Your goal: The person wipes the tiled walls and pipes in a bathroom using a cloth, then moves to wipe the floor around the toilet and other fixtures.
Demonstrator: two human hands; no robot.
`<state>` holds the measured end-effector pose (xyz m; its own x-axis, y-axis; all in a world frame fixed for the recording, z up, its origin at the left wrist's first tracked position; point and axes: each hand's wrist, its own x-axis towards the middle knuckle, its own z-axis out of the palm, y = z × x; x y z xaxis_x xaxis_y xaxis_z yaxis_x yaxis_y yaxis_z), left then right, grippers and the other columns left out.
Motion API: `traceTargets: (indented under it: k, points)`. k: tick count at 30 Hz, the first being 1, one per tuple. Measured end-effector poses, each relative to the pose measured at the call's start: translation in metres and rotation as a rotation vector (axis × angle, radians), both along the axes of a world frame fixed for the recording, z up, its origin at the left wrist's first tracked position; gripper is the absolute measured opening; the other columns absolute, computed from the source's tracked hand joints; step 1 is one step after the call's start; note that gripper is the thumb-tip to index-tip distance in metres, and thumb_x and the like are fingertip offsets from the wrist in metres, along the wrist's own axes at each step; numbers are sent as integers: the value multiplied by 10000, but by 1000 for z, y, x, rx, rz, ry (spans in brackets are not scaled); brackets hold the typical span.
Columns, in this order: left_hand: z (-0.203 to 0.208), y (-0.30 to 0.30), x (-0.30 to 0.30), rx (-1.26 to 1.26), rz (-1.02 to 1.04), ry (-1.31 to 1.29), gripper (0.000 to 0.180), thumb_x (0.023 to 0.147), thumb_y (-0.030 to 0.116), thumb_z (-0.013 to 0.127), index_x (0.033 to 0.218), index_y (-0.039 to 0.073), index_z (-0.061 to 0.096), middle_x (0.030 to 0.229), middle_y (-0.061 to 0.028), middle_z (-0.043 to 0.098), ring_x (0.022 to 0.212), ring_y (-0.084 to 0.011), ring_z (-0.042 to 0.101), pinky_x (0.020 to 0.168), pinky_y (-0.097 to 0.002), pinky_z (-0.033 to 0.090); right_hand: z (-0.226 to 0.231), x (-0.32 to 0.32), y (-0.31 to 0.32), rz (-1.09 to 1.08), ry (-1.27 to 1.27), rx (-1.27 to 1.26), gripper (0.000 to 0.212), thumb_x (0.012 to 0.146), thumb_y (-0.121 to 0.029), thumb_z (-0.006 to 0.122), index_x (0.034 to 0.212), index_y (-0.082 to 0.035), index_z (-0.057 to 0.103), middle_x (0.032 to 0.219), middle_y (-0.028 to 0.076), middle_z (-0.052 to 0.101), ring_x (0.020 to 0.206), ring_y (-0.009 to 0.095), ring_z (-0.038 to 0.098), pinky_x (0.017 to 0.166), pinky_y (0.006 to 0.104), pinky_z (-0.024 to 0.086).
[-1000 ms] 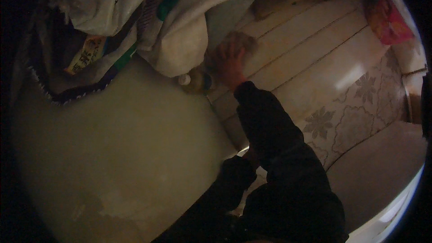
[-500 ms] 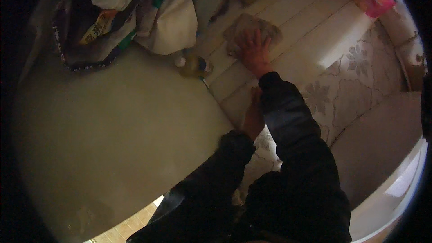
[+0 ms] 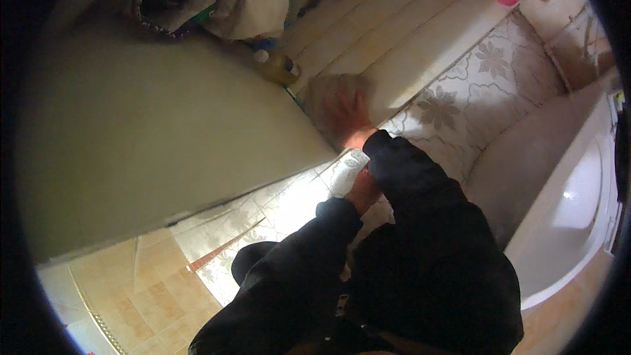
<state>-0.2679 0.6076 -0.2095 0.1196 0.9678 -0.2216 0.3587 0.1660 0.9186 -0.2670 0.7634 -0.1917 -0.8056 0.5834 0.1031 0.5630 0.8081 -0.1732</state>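
Cloth lies under the right hand and shows to its left, its long axis too blurred to tell; that grip is spread wide, palm down. The left hand sits nearer, apart from it, grip unclear.

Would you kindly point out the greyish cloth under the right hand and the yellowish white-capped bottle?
Greyish cloth (image 3: 318,101), head view: its uncovered left part.
Yellowish white-capped bottle (image 3: 278,68), head view: middle of its body.
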Motion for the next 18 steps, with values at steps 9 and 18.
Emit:
traceTargets:
  k: [9,18]
  points:
    - [48,-35,-4,36,-323,560,432,902,151,592,1299,-10,538,1347,-243,530,1367,-422,401,1107,-456,384,-19,80,-8,-216,-85,-58,572,885,-284,568,1448,-319,475,1540,59,391,1450,341,289,1143,656,129]
    - [81,-32,-23,-200,-379,590,449,925,166,576,1327,-20,497,1393,-252,483,1375,-413,394,1130,-459,356,-33,86,132,-679,-120,52,545,958,-493,449,1459,-278,447,1571,32,353,1428,381,306,1027,690,282]
